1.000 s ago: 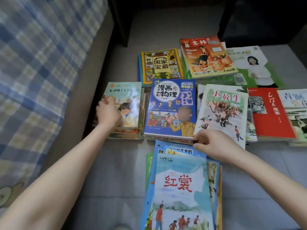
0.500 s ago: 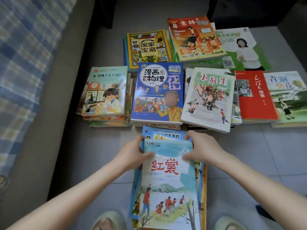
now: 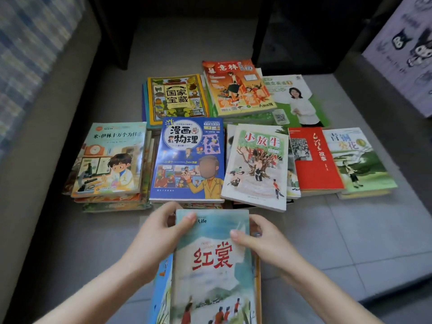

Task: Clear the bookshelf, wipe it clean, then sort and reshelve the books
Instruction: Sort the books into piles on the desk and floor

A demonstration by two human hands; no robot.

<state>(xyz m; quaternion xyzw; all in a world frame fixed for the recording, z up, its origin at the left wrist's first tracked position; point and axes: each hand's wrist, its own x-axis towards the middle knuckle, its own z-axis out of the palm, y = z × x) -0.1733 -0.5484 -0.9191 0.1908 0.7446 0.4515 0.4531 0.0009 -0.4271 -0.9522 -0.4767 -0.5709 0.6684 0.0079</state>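
A pale blue book with red characters [image 3: 214, 272] tops the nearest stack on the floor. My left hand [image 3: 159, 232] grips its top left corner, thumb on the cover. My right hand [image 3: 261, 239] grips its top right edge, thumb on the cover too. Beyond it lie more piles: a boy-scientist book [image 3: 109, 160], a blue comic physics book [image 3: 189, 157], a white tree-picture book [image 3: 257, 164], a red book [image 3: 313, 157], a green landscape book [image 3: 357, 160], a yellow book [image 3: 176, 99], an orange magazine [image 3: 236, 87] and a green workbook [image 3: 297, 101].
A checked blue bedspread [image 3: 30, 54] hangs along the left. Dark furniture legs [image 3: 112, 31] and a dark unit [image 3: 304, 33] stand at the back. A patterned lilac cloth [image 3: 406, 47] is at the right. Bare grey floor tiles [image 3: 350, 242] lie to the right of the near stack.
My left hand left the boy-scientist pile and came to the near stack. Both hands now grip the top of the pale blue book, which sits more squarely over the stack.
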